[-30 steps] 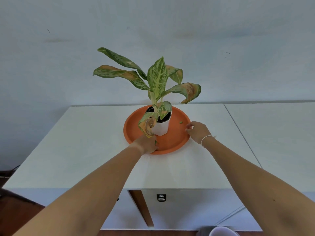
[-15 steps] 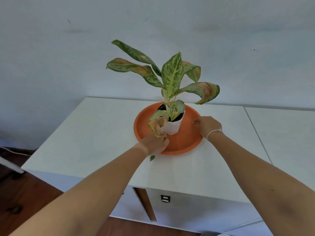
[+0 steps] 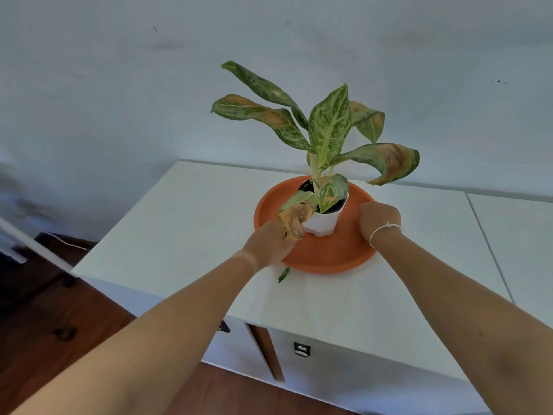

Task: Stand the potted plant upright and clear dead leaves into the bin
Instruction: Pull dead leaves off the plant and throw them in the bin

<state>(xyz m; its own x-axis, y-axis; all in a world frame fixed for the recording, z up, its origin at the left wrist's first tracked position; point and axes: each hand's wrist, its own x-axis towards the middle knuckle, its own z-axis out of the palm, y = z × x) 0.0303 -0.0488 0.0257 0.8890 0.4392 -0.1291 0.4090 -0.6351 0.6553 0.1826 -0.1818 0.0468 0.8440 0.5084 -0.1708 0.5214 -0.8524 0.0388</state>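
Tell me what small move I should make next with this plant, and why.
Probably pick up the small green leaf scrap lying on the white cabinet top just in front of the orange saucer. The white pot already stands upright, and your left hand rests at the rim right beside the scrap; your right hand can steady the saucer.

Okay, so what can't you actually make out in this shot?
Head view only:
- Left hand fingers: curled under, so contents unseen.
- Right hand fingers: folded at the round orange plastic tray rim, so grip unclear.
- Bin: not in frame.
- White plastic pot front: partly behind a drooping brown leaf.
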